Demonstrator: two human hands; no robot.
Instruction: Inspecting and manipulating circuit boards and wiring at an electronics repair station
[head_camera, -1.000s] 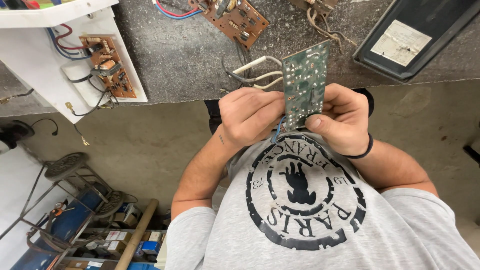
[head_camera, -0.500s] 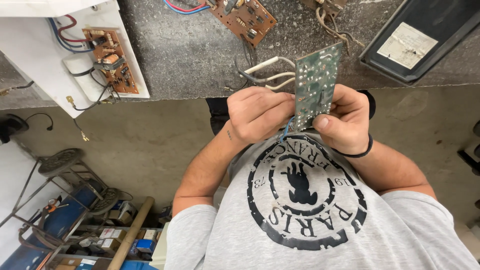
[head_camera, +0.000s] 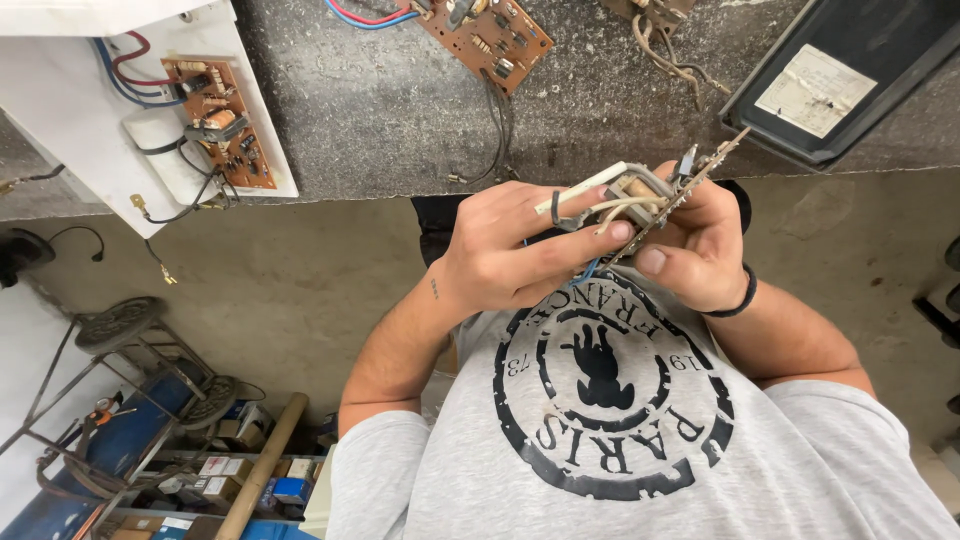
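Both my hands hold a small circuit board (head_camera: 700, 175) in front of my chest, just below the bench edge. The board is seen almost edge-on, tilted up to the right, with its component side toward my left hand. My left hand (head_camera: 505, 255) wraps the parts and the white and grey wires (head_camera: 590, 192) coming off them, with fingers stretched across to the board. My right hand (head_camera: 695, 255), with a black band at the wrist, grips the board from behind, thumb on its lower edge.
A grey stone bench (head_camera: 400, 120) carries a white panel (head_camera: 60, 110) with a brown circuit board (head_camera: 215, 120), another brown board (head_camera: 485, 30) with red and blue wires, and a black casing (head_camera: 850, 80). Below left are a blue metal frame (head_camera: 110, 450), a wooden stick (head_camera: 262, 465) and small boxes.
The board has turned from showing its flat green face to nearly edge-on. My left hand's fingers have opened across the wires and components.
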